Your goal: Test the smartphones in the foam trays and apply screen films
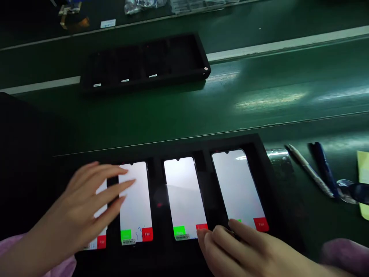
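Four-notched-screen phones in a row light up white inside a black tray [263, 169], each with a green and a red box low on its screen where visible. Fingers spread, my left hand [86, 204] hovers over or touches the second phone [135, 204] and partly covers the leftmost phone [100, 223]. My right hand [242, 250] is at the bottom right, fingers bent and somewhat apart. One fingertip lies by the green box of the rightmost phone [238, 184]; another is by the red box of the third phone [184, 192]. Neither hand visibly holds anything.
Further back, a second black tray [144, 61] with small white labels stands on the green bench [273, 84]. To the right lie a white pen [311, 171], a dark blue pen [324, 169] and yellow paper [363, 167]. Clear plastic bags [144, 4] sit at the back.
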The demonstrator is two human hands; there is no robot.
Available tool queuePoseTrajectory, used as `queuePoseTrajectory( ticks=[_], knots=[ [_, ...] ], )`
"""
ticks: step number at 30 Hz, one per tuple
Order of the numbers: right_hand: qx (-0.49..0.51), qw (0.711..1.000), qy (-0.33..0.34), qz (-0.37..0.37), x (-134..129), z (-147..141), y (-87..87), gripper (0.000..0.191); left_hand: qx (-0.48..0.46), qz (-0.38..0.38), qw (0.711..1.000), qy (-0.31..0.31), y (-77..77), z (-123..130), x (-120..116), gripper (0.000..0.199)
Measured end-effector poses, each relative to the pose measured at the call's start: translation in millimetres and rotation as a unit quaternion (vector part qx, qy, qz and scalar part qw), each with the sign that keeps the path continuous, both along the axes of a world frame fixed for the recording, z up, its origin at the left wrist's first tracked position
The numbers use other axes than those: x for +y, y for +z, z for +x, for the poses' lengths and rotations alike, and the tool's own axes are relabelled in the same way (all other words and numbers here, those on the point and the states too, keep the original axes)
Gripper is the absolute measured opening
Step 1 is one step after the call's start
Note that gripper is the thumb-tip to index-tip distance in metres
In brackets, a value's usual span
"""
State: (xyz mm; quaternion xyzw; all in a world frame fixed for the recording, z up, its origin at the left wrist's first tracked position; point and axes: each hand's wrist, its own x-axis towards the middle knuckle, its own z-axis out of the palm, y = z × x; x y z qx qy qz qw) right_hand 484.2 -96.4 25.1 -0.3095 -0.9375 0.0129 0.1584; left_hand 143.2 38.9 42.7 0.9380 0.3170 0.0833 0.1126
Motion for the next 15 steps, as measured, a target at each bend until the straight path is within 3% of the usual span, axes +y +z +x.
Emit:
queuePoseTrajectory(
  ticks=[3, 6, 9, 12, 15],
  knots=[
    [0.032, 0.998, -0.022, -0.047, 25.1, -2.4, -1.9, 0.023, 0.056, 0.048, 0.993, 0.095, -12.8, -5.3, 12.0, 0.034],
    [0.119, 0.98, -0.095, -0.131, 61.6, 0.5, -5.4, 0.024, 0.056, 0.035, 0.988, 0.136, -20.1, 0.6, 20.7, 0.033],
    [0.269, 0.903, -0.226, -0.25, 93.9, 7.0, -5.0, 0.01, 0.056, 0.028, 0.987, 0.149, -20.6, 8.0, 22.8, 0.033],
    [0.383, 0.805, -0.319, -0.321, 106.6, 13.5, 1.1, 0.015, 0.079, 0.033, 0.985, 0.147, -16.9, 8.7, 19.8, 0.034],
    [0.433, 0.769, -0.35, -0.315, 100.8, 16.9, 7.8, 0.022, 0.091, 0.027, 0.984, 0.149, -16.2, 6.5, 16.4, 0.031]
  ],
)
